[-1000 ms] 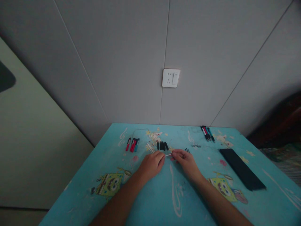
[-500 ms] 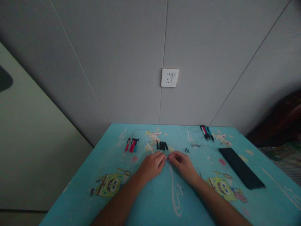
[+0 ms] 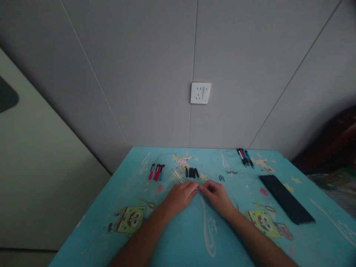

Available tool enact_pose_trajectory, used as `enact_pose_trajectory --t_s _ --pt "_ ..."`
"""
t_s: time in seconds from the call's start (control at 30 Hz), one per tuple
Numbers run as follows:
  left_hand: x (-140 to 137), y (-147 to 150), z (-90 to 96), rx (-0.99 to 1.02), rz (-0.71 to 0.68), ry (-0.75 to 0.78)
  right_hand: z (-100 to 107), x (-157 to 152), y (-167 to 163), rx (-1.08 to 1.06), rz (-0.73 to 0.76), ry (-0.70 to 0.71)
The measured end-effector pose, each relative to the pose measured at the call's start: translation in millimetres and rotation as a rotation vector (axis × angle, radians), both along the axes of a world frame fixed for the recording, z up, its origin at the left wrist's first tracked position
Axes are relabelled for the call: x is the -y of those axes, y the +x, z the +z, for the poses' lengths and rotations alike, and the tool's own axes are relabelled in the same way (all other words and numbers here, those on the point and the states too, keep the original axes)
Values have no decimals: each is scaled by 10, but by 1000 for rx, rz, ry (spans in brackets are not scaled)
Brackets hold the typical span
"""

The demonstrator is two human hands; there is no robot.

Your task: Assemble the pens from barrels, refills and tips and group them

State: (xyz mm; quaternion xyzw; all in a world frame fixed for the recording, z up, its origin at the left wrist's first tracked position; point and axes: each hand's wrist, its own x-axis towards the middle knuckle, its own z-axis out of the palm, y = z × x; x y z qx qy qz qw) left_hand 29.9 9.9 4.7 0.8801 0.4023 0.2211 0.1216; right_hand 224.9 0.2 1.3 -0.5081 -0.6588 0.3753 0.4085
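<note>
My left hand (image 3: 182, 194) is closed in a pinch, with a thin white pen refill, barely visible, between thumb and fingers. Fingertip to fingertip with it, my right hand (image 3: 216, 194) pinches at the refill's end; whatever small part it may hold is hidden by the fingers. Just beyond the left hand lie several thin white refills (image 3: 178, 176). Behind them is a row of short black pen grips (image 3: 192, 172). Small dark pen parts (image 3: 221, 178) lie past the right hand, near a little group of tiny springs (image 3: 231, 172).
Red and blue pen barrels (image 3: 157, 172) lie at the left on the blue cartoon-patterned table (image 3: 178, 241). Several pens (image 3: 245, 158) rest at the back right. A flat black case (image 3: 286, 198) lies at the right. The wall behind bears a socket (image 3: 200, 92).
My hands have come closer together, so the gap showing the white refill between the fingertips has nearly closed. Things on the table stay where they were.
</note>
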Motion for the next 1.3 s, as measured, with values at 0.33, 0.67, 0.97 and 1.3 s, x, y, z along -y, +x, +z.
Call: enact_pose_trajectory --t_s 0.33,0.67,0.97,1.3 --pt "-19 -18 51 -27 85 33 -7 -64 2 162 -37 148" --pt "-16 1 13 69 134 53 -50 -393 -113 726 -233 241" --pt "-79 -38 -26 162 159 69 -77 -485 -3 488 -292 216" --pt "-146 -97 -77 179 216 48 48 -172 280 165 -215 224"
